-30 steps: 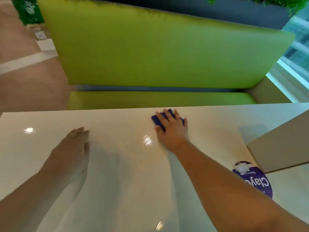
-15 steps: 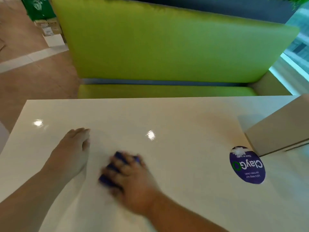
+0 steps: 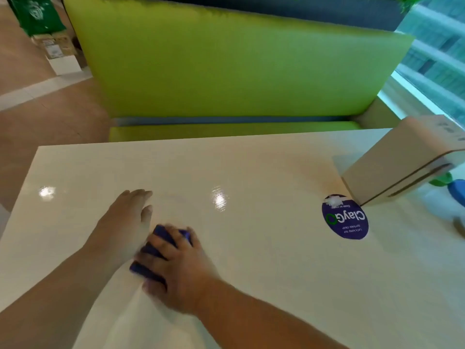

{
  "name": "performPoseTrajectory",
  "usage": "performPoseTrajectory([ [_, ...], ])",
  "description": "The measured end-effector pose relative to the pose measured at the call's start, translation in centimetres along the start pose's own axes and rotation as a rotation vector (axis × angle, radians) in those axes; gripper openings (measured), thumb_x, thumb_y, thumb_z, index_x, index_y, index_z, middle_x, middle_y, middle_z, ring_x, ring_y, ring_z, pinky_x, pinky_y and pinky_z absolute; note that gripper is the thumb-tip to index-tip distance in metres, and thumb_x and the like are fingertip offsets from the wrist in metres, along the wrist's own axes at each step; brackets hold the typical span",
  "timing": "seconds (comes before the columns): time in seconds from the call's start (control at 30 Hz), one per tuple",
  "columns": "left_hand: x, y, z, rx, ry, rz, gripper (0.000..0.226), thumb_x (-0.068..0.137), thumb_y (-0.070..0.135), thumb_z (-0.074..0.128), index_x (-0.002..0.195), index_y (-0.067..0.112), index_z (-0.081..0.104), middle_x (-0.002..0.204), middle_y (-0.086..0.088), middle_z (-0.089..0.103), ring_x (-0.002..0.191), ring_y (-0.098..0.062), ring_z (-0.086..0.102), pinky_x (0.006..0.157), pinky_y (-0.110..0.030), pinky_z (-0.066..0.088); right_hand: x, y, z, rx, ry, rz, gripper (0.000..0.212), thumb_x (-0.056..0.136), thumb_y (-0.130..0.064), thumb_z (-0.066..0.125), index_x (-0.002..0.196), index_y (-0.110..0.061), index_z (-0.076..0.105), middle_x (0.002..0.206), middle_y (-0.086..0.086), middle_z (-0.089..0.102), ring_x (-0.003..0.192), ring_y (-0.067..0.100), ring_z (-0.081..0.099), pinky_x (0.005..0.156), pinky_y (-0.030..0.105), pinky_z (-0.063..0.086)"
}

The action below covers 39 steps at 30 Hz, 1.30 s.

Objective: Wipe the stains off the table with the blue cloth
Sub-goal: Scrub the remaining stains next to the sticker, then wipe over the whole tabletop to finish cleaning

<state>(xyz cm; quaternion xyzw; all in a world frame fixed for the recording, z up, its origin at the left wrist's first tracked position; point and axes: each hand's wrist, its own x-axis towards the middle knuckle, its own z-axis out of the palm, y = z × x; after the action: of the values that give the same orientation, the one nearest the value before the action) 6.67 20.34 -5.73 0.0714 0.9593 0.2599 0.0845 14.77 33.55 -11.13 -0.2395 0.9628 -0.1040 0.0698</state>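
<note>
The R hand [image 3: 176, 268] was on top of the blue cloth [image 3: 161, 231], w/ its fingers spread and bent down over it, holding the cloth and pushing it onto the table [image 3: 251, 170]. The cloth was bunched up under that hand. Only bits of blue showed between the fingers and at the hand's left side. The hand & cloth looked blurry. They were at the near left part of the table.

The L hand [image 3: 125, 217] lay flat on the table, palm down, fingers straight & close together, holding nothing. It was just beside the cloth, on the left. Can't tell if they touched.

The table top was white & shiny, w/ bright light spots on it. A round purple sticker [image 3: 344, 217] was stuck on the right part, well away from the cloth. A tan box [image 3: 392, 162] stood just behind the sticker. By the right edge, past the box, were a small green thing [image 3: 440, 179] and a blue thing [image 3: 458, 193], too cut off to tell what. A green bench [image 3: 226, 66] stood behind the table, and brown floor [image 3: 37, 117] showed on the left.
</note>
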Motion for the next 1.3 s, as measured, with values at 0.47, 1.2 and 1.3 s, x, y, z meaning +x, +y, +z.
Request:
performPoseTrajectory([
  [0.47,0.0,6.6,1.6,0.058,-0.081,0.200,0.042,0.097,0.027,0.036,0.139,0.019,0.041,0.147,0.003,0.038,0.141,-0.017,0.022,0.115,-0.036,0.022,-14.4,17.4,-1.8,0.051,0.305,0.997,0.048,0.095,-0.046,0.028,0.142,-0.040,0.034,0.154,-0.009,0.027,0.144,0.019,0.015,0.113,0.044,0.014],
  [1.2,3.1,34.8,13.6,-0.237,-0.289,0.341,0.090,0.073,0.044,0.073,0.146,0.021,0.025,0.147,-0.003,0.037,0.127,-0.023,0.044,0.104,-0.039,0.039,-28.6,23.4,-2.2,0.115,0.213,0.472,0.044,0.094,-0.049,0.036,0.138,-0.045,0.037,0.151,-0.015,0.032,0.143,0.010,0.015,0.116,0.037,0.007],
  [1.3,4.6,38.2,14.3,-0.338,-0.229,0.375,0.110,0.063,0.046,0.081,0.148,0.023,0.014,0.150,-0.005,0.030,0.126,-0.024,0.045,0.101,-0.041,0.041,-30.5,25.8,-2.6,0.123,0.283,0.569,0.051,0.094,-0.061,0.022,0.137,-0.043,0.041,0.150,-0.015,0.033,0.143,0.008,0.016,0.115,0.038,0.012],
])
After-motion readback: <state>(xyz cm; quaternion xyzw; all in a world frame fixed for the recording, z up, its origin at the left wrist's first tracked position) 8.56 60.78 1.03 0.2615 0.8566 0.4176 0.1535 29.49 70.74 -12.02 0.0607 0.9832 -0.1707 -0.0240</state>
